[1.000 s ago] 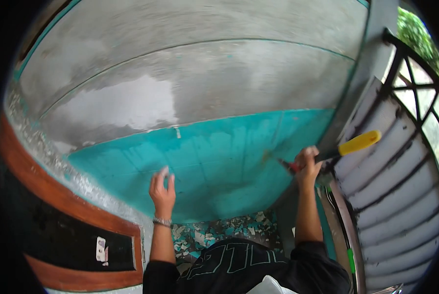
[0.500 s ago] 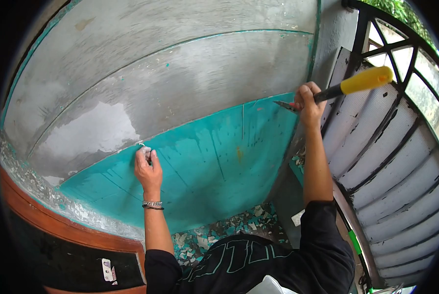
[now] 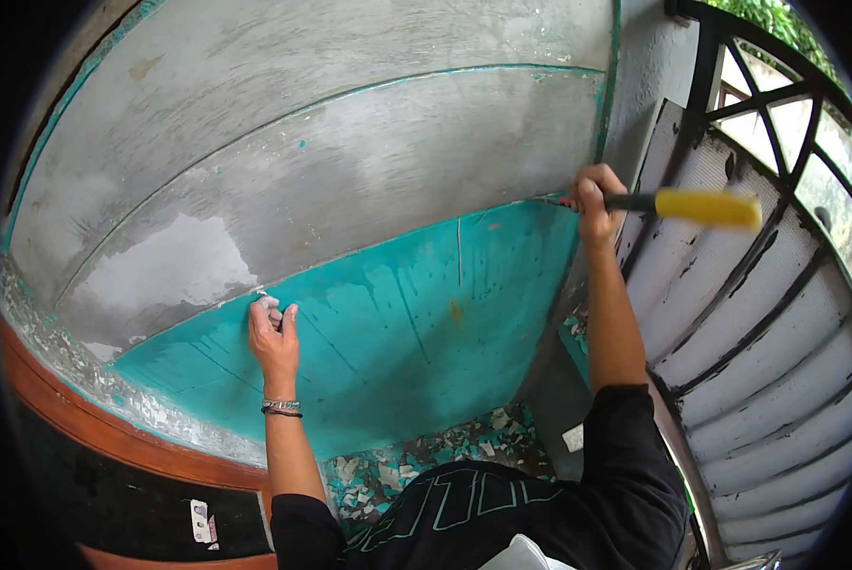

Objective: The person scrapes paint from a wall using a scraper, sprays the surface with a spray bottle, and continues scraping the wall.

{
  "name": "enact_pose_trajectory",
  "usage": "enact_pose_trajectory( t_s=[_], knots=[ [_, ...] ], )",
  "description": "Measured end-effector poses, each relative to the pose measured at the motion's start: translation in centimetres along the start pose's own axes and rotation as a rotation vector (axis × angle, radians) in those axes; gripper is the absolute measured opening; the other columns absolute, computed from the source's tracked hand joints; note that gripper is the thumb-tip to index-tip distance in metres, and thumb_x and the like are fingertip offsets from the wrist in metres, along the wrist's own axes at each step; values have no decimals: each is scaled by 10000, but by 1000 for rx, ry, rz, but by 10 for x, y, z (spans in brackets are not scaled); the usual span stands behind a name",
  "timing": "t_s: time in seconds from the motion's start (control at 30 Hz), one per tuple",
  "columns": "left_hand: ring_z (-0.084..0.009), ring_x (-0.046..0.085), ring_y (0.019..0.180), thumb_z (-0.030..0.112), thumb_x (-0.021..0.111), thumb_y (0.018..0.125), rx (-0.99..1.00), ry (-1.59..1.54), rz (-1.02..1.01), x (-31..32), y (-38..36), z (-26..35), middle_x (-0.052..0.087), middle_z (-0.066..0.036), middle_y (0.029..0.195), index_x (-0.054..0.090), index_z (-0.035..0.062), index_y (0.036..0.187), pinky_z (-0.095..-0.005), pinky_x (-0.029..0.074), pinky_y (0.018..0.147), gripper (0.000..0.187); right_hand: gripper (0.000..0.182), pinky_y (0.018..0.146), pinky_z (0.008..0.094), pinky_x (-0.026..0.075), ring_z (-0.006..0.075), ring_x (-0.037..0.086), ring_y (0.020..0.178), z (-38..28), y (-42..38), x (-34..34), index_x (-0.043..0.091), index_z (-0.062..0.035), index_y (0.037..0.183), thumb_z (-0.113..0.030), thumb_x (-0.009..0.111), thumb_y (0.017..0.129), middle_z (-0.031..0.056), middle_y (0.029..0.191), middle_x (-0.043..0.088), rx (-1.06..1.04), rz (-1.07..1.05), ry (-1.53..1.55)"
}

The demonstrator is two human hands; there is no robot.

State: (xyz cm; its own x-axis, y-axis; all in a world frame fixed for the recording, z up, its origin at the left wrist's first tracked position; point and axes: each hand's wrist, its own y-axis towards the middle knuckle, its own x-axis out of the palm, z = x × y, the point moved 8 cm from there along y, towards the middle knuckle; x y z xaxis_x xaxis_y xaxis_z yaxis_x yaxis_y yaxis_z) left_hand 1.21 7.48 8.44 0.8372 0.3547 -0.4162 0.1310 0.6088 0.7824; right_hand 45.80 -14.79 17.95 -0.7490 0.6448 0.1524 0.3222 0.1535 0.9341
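Note:
My right hand [image 3: 595,204] is wrapped round a scraper [image 3: 706,207] with a yellow and black handle. Its dark blade meets the wall where teal paint [image 3: 369,332] borders bare grey plaster [image 3: 426,142], at the upper right of the paint. Further left on that same border is my left hand [image 3: 276,337], fingers curled against the wall and thumb a little apart. A small pale scrap shows at its fingertips; whether the fingers grip anything is hard to make out.
Loose paint flakes [image 3: 378,480] litter the floor at the wall's foot. To the right stands a black metal gate [image 3: 739,332] with pale panels. A brown wooden frame [image 3: 112,427] curves along the lower left. A white block [image 3: 573,437] lies near my right elbow.
The scraper's handle has swung downward to nearly level, blurred by motion, and its blade has shifted slightly. My left hand has moved a little left and down in the view.

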Motion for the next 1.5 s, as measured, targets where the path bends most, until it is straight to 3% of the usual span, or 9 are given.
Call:
enact_pose_trajectory(
  t_s=[0.37, 0.43, 0.67, 0.8, 0.93, 1.13, 1.2, 1.37, 1.5],
  knots=[
    [-203, 499, 692, 131, 715, 821, -69, -14, 5, 2, 0, 4, 526, -64, 799, 524, 37, 998, -354, 450, 674, 276, 81, 552, 255, 440, 113, 528, 580, -15, -38, 6, 595, 29, 840, 3, 521, 822, 62, 688, 566, 110, 55, -175],
    [-203, 499, 694, 130, 714, 821, -71, -10, 15, 0, -2, 4, 528, -66, 804, 526, 37, 1004, -354, 451, 675, 278, 71, 551, 266, 444, 123, 531, 560, -38, -38, 26, 617, 35, 823, 14, 579, 768, 58, 632, 546, -113, -3, -426],
    [-177, 536, 750, 158, 695, 844, -169, -147, -67, -8, -7, 4, 564, -60, 865, 546, 52, 1032, -333, 470, 709, 262, 78, 512, 335, 411, 204, 520, 504, -74, -73, 124, 631, -71, 739, -95, 672, 678, 12, 544, 492, -463, -404, -208],
    [-178, 589, 871, 471, 658, 870, -210, -845, -467, -27, -45, 81, 619, -95, 1076, 453, 15, 1273, -314, 473, 768, 642, 186, 511, 327, 386, 194, 495, 529, -88, -102, 184, 621, -84, 779, -125, 681, 608, 2, 567, 413, -497, -504, -237],
    [-207, 621, 914, 757, 615, 727, -299, -1003, -965, -53, -107, 136, 614, -165, 1142, 169, -3, 1492, -318, 484, 806, 1166, 278, 520, 330, 389, 192, 467, 547, -97, -106, 203, 610, -62, 835, -82, 674, 566, 21, 597, 392, -542, -460, -224],
    [-219, 626, 917, 582, 744, 737, -288, -946, -963, -90, -137, 158, 614, -186, 1136, 124, -3, 1505, -340, 519, 804, 1148, 273, 497, 316, 413, 199, 450, 503, -94, -101, 205, 598, -50, 804, 45, 609, 548, 24, 554, 369, -550, -439, -206],
    [-214, 628, 912, 441, 779, 752, -330, -926, -934, -93, -139, 165, 616, -188, 1129, 171, -6, 1499, -346, 528, 813, 1062, 251, 546, 334, 406, 193, 448, 540, -92, -102, 207, 605, -64, 824, -97, 685, 589, 21, 594, 372, -560, -468, -242],
    [-247, 638, 814, 259, 676, 791, -96, -759, -868, -94, -133, 184, 625, -188, 1021, 357, -4, 1433, -332, 533, 732, 763, 252, 537, 331, 401, 193, 444, 531, -95, -101, 216, 604, -59, 817, -66, 663, 572, 23, 580, 373, -544, -473, -228],
    [-185, 562, 676, 329, 559, 794, -87, -702, -745, -100, -128, 186, 578, -131, 807, 526, 1, 1280, -300, 479, 635, 588, 259, 523, 327, 396, 193, 433, 513, -99, -103, 228, 602, -54, 801, -25, 635, 545, 21, 563, 362, -495, -459, -183]
  ],
)
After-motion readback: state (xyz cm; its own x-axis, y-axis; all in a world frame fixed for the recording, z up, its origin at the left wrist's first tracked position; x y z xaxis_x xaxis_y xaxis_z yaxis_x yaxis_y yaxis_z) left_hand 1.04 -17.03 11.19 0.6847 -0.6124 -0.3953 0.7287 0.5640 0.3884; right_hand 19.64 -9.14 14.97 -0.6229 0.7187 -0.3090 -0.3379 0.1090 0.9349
